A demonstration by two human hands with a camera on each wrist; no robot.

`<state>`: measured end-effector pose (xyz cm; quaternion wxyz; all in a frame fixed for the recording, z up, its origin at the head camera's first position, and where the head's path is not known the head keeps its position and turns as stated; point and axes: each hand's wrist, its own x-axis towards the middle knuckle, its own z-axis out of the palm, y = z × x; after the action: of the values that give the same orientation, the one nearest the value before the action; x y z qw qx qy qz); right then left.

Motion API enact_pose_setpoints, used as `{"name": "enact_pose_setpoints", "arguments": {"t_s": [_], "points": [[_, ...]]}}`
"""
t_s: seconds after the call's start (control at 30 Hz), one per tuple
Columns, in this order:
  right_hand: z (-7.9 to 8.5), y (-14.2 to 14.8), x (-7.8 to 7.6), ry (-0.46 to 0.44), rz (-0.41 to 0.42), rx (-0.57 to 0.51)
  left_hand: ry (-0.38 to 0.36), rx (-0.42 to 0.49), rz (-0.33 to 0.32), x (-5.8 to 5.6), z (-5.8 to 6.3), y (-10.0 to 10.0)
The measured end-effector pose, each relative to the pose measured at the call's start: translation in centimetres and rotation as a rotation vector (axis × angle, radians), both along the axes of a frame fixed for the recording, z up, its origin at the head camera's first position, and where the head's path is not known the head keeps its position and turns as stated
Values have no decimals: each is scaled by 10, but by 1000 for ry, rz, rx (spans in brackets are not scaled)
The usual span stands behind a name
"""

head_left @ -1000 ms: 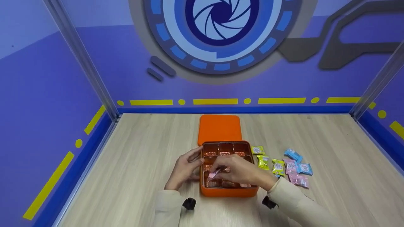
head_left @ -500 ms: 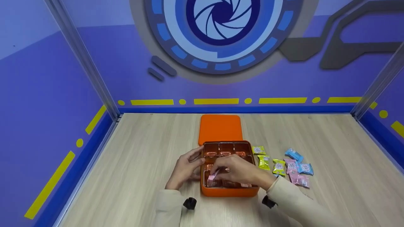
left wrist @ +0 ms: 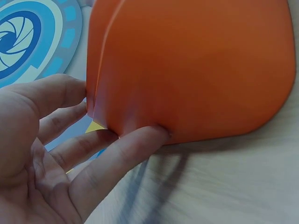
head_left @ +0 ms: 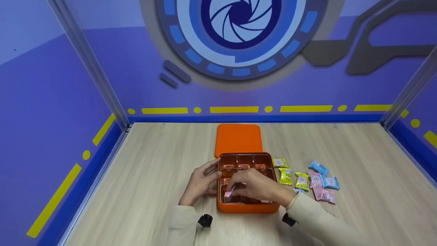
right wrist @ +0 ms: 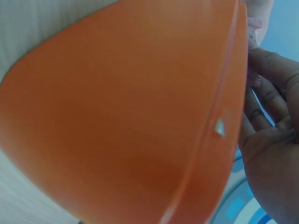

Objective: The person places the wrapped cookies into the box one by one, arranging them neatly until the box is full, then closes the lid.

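An orange box (head_left: 248, 208) with a clear divided insert stands in the middle of the table in the head view. My left hand (head_left: 198, 184) steadies its left side, and the left wrist view shows those fingertips (left wrist: 156, 135) touching the orange wall. Over the box's front compartments, my right hand (head_left: 254, 184) pinches a small pink wrapped candy (head_left: 227, 194) inside the front left compartment. The right wrist view shows this candy (right wrist: 254, 79) partly behind the rim, between the fingers. A pale wrapper (head_left: 266, 201) shows in the front right compartment. The hand hides other compartments.
Behind the box lies its orange lid (head_left: 238, 139). On the right are yellow candies (head_left: 285, 176), blue candies (head_left: 318, 168) and pink candies (head_left: 324, 195), some overlapping. One blue candy (head_left: 298, 190) lies close to my right wrist. Purple walls enclose the table.
My right hand has tipped slightly and the pink candy sits a little lower in the front left compartment. More of the blue candy by the right wrist shows. The left hand has stayed put.
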<state>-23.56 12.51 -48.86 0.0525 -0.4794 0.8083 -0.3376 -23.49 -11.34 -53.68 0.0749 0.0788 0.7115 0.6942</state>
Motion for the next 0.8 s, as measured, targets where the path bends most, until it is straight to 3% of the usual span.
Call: {"name": "enact_pose_setpoints", "arguments": {"t_s": [0.5,0.8], "points": [[1,-5,4,-28,-17,70,-7,-20,8,0,-2,-1],[-1,-4,4,-52,-21,72,-16,14,-2,0,-1,0]]}}
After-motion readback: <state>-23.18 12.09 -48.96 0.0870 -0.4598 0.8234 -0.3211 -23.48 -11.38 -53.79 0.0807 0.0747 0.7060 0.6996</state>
